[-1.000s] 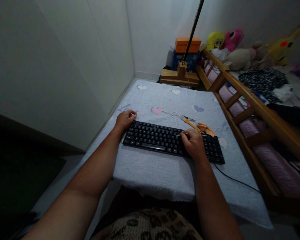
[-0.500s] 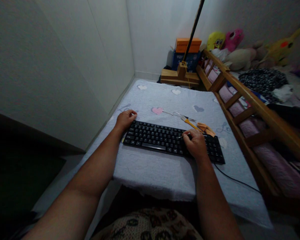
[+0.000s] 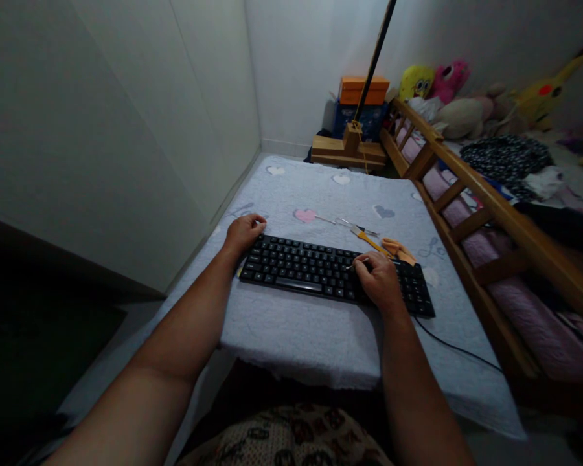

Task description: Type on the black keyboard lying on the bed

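Note:
A black keyboard (image 3: 296, 268) lies flat across the cloth-covered table. Curled around its far left corner is my left hand (image 3: 244, 232), closed, with the fingertips partly hidden. My right hand (image 3: 377, 275) is over the right part of the keys and pinches a thin white cotton swab (image 3: 364, 261). The swab's tip points left and down at the keys. Behind the keyboard lie another cotton swab (image 3: 325, 219), a brush with a yellow handle (image 3: 366, 239), tweezers-like thin tools (image 3: 344, 223) and a crumpled orange cloth (image 3: 398, 250).
A heart-patterned cloth (image 3: 296, 330) covers the table. The keyboard's cable (image 3: 459, 347) runs off to the right. Along the right side is a wooden bed rail (image 3: 486, 188), with plush toys beyond it. A wooden stand (image 3: 350, 149) and boxes are at the back; a pale panel (image 3: 175, 129) rises on the left.
Both hands stay almost where they were, with the swab still on the same area of keys. The view has shifted very slightly.

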Demonstrator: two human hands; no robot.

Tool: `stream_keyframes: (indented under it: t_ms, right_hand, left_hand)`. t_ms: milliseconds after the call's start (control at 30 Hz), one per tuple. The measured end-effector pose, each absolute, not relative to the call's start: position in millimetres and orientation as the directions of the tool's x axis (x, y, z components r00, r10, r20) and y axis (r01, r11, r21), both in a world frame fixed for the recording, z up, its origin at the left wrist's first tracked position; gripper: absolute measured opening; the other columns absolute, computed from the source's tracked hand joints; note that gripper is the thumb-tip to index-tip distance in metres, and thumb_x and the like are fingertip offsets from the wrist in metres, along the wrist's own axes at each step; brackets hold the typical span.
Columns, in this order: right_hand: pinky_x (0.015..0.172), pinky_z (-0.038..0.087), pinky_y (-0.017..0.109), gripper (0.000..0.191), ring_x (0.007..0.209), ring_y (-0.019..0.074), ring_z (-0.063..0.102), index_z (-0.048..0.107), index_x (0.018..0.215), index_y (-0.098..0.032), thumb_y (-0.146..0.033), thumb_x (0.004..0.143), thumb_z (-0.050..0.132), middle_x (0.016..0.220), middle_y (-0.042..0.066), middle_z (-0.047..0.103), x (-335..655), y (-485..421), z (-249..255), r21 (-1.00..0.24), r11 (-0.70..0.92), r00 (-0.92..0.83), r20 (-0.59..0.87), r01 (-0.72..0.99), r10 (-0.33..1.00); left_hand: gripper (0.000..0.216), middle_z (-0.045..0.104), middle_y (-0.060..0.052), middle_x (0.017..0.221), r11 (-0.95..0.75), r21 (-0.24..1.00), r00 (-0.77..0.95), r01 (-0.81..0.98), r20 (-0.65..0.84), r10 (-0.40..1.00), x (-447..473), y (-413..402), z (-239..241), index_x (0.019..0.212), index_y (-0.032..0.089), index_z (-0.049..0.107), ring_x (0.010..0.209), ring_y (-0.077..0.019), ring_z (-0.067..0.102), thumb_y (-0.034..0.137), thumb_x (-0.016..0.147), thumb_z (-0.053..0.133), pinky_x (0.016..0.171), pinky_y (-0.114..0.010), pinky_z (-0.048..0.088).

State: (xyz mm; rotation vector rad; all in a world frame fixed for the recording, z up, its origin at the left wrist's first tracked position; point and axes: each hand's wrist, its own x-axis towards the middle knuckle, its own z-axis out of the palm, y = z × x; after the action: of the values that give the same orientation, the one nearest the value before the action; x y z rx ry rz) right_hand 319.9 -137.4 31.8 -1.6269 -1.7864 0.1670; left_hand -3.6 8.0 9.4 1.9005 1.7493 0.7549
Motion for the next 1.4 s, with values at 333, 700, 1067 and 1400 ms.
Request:
stream_keyframes:
  t_ms: [333,700,1067,1400]
  right_hand:
    - [0.086,0.039,0.042,0.016,0.086,0.0241,0.058,0.066,0.079,-0.021,-0.024,0.087,0.053,0.083,0.006,0.069,321.4,-139.7,39.1,-0.437,0.222,-0.052,0.368,0.872,0.928]
    - [0.086,0.039,0.04,0.016,0.088,0.0233,0.057,0.065,0.079,-0.02,-0.024,0.088,0.052,0.082,0.005,0.068,320.4,-144.9,34.9,-0.46,0.235,-0.036,0.401,0.856,0.915]
    - [0.086,0.04,0.04,0.015,0.084,0.0222,0.057,0.062,0.072,-0.021,-0.023,0.085,0.053,0.077,0.004,0.066,319.8,-145.8,33.6,-0.492,0.248,-0.027,0.414,0.835,0.91]
    - [0.088,0.04,0.041,0.016,0.09,0.0239,0.058,0.066,0.08,-0.021,-0.025,0.089,0.053,0.086,0.006,0.069,320.7,-143.4,31.8,-0.477,0.246,-0.02,0.429,0.844,0.903]
  left_hand:
    - [0.034,0.064,-0.003,0.076,-0.097,0.651,0.051,0.752,0.089,0.995,-2.8,6.3,11.6,0.097,0.019,0.071,0.073,-0.0178,0.055,0.039,0.078,0.051,0.066,-0.028,0.038]
    - [0.034,0.061,-0.002,0.07,-0.089,0.65,0.046,0.754,0.082,0.996,-3.5,7.1,10.1,0.097,0.018,0.071,0.069,-0.0167,0.053,0.039,0.078,0.052,0.064,-0.028,0.036]
    - [0.032,0.061,-0.002,0.07,-0.104,0.645,0.054,0.757,0.097,0.994,-3.6,6.8,10.5,0.095,0.018,0.071,0.068,-0.0162,0.054,0.038,0.078,0.052,0.062,-0.027,0.036]
    - [0.033,0.064,-0.002,0.073,-0.103,0.651,0.054,0.752,0.096,0.994,-5.1,8.6,8.3,0.094,0.017,0.071,0.069,-0.016,0.055,0.039,0.078,0.052,0.062,-0.027,0.036]
